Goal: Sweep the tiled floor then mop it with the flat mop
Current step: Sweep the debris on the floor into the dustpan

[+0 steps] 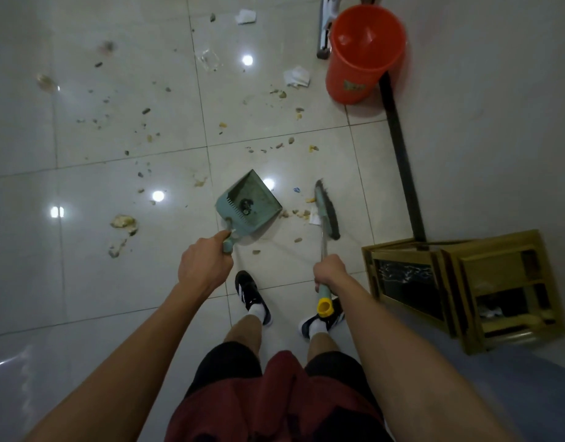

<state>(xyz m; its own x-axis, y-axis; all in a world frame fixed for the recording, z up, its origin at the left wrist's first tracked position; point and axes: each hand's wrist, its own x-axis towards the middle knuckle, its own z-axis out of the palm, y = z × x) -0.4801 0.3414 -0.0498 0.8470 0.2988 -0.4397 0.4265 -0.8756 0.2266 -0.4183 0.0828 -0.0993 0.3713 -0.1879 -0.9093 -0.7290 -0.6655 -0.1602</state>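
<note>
Left grip [204, 266]: curled round the dustpan [249, 205] handle.
Right grip [329, 271]: wrapped round the broom [327, 212] shaft.
Debris [298, 213]: on the tiled floor [115, 298], between pan and bristles, ahead of both grips.

Open tiled floor [93, 282] left and ahead, strewn with debris [123, 222]. Right side hemmed in: orange bucket [364, 55] at the wall, dark baseboard strip [402, 161], gold-framed cabinet [459, 288] just beside the right arm.

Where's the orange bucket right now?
Head view, upper right: the orange bucket stands on the tiled floor against the wall, beyond the broom.
</note>
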